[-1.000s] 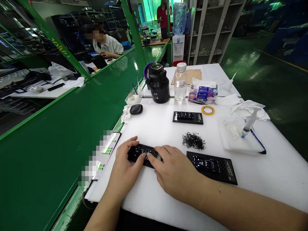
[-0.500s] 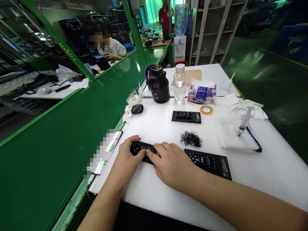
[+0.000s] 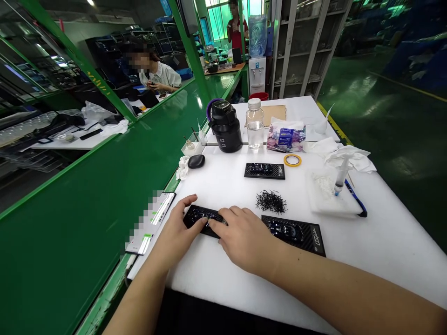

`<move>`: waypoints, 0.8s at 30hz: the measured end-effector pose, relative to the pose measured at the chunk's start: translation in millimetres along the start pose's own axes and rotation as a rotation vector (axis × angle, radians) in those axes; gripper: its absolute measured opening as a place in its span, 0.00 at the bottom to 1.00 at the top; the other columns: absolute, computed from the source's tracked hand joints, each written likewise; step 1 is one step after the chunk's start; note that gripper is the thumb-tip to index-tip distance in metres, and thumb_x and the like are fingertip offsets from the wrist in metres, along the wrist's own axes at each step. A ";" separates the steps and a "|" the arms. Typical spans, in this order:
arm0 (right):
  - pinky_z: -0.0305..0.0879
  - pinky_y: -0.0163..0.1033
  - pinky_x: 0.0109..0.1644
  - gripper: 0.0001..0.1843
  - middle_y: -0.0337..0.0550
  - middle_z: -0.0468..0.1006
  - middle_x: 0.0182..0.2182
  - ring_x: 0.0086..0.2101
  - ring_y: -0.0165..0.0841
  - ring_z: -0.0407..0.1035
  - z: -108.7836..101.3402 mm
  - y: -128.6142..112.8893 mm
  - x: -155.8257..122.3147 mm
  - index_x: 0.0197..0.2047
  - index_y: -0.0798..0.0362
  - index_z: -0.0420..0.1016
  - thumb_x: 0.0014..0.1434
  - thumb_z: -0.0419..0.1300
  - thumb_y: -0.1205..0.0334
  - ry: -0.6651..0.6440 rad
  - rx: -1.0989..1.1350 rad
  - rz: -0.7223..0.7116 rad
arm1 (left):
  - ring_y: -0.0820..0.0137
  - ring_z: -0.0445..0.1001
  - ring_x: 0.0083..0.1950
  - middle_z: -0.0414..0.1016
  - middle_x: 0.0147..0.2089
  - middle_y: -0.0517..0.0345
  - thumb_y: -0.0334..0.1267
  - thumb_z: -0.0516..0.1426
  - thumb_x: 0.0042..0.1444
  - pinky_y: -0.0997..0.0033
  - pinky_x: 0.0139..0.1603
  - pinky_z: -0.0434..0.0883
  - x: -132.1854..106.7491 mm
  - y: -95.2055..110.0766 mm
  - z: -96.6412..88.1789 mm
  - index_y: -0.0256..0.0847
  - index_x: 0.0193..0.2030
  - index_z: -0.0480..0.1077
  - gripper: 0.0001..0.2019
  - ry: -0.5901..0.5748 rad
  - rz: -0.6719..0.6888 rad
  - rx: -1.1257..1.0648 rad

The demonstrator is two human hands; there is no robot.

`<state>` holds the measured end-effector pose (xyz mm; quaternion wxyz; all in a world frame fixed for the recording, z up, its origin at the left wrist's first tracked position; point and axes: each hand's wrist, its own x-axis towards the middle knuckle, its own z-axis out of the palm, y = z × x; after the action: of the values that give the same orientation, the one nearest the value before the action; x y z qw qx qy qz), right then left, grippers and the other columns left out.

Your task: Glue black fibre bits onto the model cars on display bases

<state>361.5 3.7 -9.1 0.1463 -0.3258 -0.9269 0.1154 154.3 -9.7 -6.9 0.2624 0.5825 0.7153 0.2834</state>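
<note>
On the white tabletop, a dark glossy model car (image 3: 196,215) sits on a black rectangular base (image 3: 209,232). My left hand (image 3: 173,232) is around the left end of this base, its thumb on the car and its index finger stretched past the far edge. From the right, my right hand (image 3: 246,239) lies over the other end with bent fingers. Its fingertips press on the car close to my left thumb and hide much of it. Whether a tiny part is under the fingertips cannot be made out. A second model car (image 3: 286,231) on a patterned base is just right of my right hand.
Ahead are a pile of thin black strips (image 3: 271,201), a third model car (image 3: 261,168) and a yellow tape roll (image 3: 292,160). A syringe (image 3: 341,177) stands at a white pad (image 3: 331,207). Behind are a black jug (image 3: 226,130) and a bottle (image 3: 255,128). Co-workers are farther off.
My left fingers have loosened a little from the base's far edge, showing more of the car's left end. Both hands stay on the same car. The whole view has shifted slightly.
</note>
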 end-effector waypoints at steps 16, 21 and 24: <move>0.67 0.50 0.54 0.17 0.55 0.67 0.59 0.56 0.45 0.63 -24.2 19.2 -5.9 0.56 0.56 0.73 0.66 0.53 0.61 -0.037 -0.078 -0.094 | 0.57 0.62 0.69 0.63 0.68 0.53 0.43 0.59 0.56 0.54 0.69 0.63 4.2 15.5 -35.1 0.51 0.68 0.59 0.32 -0.286 0.359 0.339; 0.60 0.50 0.63 0.15 0.52 0.72 0.54 0.57 0.44 0.62 -65.1 73.4 1.0 0.52 0.57 0.76 0.65 0.55 0.62 0.025 -0.127 0.227 | 0.57 0.66 0.66 0.69 0.64 0.56 0.46 0.63 0.52 0.55 0.66 0.66 12.1 6.4 -33.6 0.55 0.68 0.58 0.37 -0.331 0.313 0.428; 0.58 0.49 0.64 0.22 0.54 0.69 0.58 0.59 0.44 0.60 -70.0 108.7 -0.5 0.59 0.58 0.71 0.64 0.55 0.64 0.048 -0.120 0.421 | 0.52 0.70 0.62 0.73 0.60 0.53 0.53 0.66 0.48 0.51 0.65 0.66 10.3 -19.0 -60.2 0.54 0.67 0.59 0.40 -0.217 0.275 0.372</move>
<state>448.1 94.4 22.3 0.1216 -0.5228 -0.8399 0.0800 96.9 -8.6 21.4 0.1847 0.7395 0.6369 0.1157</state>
